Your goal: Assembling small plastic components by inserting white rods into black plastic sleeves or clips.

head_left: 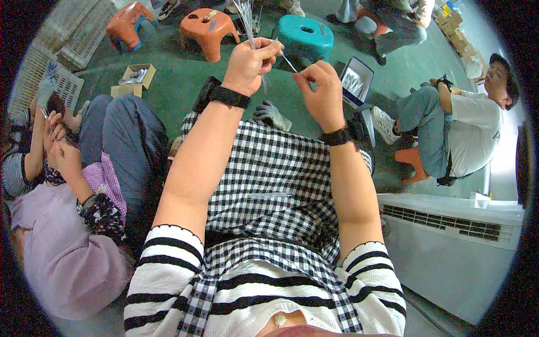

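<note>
My left hand [246, 66] is closed round an upright bundle of thin whitish strands [245, 17], which fan out above the fist. Their exact kind is too fine to tell. One strand [288, 62] slants down from the left fingertips toward my right hand [320, 90], whose thumb and forefinger pinch its lower end. More loose strands [269, 195] lie across the black-and-white checked apron [281, 163] on my lap. Just beyond the apron is a grey work glove [272, 115].
An open blue-edged box [356, 81] with whitish pieces stands right of my right hand. Orange stools [205, 28] and a teal stool [304, 36] stand ahead. People sit left, right and ahead. A small cardboard box [135, 78] is left; a white slatted unit [449, 230] stands right.
</note>
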The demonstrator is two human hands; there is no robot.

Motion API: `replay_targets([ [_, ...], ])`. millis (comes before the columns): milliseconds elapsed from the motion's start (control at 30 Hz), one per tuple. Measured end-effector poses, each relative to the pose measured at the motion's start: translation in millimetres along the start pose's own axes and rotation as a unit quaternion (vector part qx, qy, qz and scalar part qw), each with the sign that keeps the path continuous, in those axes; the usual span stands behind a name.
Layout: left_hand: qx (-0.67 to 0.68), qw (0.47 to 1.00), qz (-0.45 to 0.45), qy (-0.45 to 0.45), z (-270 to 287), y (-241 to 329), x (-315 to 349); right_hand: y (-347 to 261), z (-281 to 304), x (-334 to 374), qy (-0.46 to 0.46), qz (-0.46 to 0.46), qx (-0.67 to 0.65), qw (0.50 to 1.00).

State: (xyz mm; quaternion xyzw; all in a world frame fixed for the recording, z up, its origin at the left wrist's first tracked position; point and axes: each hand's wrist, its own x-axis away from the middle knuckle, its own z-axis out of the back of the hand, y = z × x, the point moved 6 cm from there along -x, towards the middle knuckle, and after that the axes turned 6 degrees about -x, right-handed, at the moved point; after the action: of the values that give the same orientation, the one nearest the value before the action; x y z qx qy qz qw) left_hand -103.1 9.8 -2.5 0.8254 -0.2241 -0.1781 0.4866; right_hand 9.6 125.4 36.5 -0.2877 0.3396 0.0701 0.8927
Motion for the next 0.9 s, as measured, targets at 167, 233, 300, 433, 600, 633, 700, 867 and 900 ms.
replay_targets([
  [167, 0.006, 1.000, 0.004, 0.012, 0, 3, 2, 11, -11, 5, -0.046, -0.188, -0.277, 0.941],
  [233, 0.026, 0.999, 0.004, -0.017, -3, 4, 1, 22, -24, 13, -0.065, -0.314, -0.477, 0.818],
  [300, 0.033, 0.999, 0.007, -0.025, -5, 4, 1, 28, -28, 16, -0.068, -0.326, -0.519, 0.787],
  [433, 0.049, 0.998, 0.016, -0.031, -6, 5, 1, 27, -35, 20, -0.085, -0.345, -0.588, 0.726],
  [600, 0.031, 0.999, -0.017, 0.007, 6, 7, -1, 21, -26, 13, -0.080, -0.301, -0.409, 0.858],
  [633, 0.018, 0.999, -0.022, 0.021, 7, 8, -1, 18, -19, 10, -0.078, -0.275, -0.290, 0.914],
  [700, 0.019, 0.999, -0.022, 0.017, 5, 7, 0, 16, -14, 9, -0.067, -0.231, -0.241, 0.940],
  [867, 0.019, 1.000, -0.022, 0.008, 6, 8, -2, 19, -19, 12, -0.054, -0.277, -0.394, 0.875],
  [900, 0.021, 1.000, -0.020, 0.004, 5, 8, -2, 22, -24, 14, -0.073, -0.304, -0.469, 0.826],
])
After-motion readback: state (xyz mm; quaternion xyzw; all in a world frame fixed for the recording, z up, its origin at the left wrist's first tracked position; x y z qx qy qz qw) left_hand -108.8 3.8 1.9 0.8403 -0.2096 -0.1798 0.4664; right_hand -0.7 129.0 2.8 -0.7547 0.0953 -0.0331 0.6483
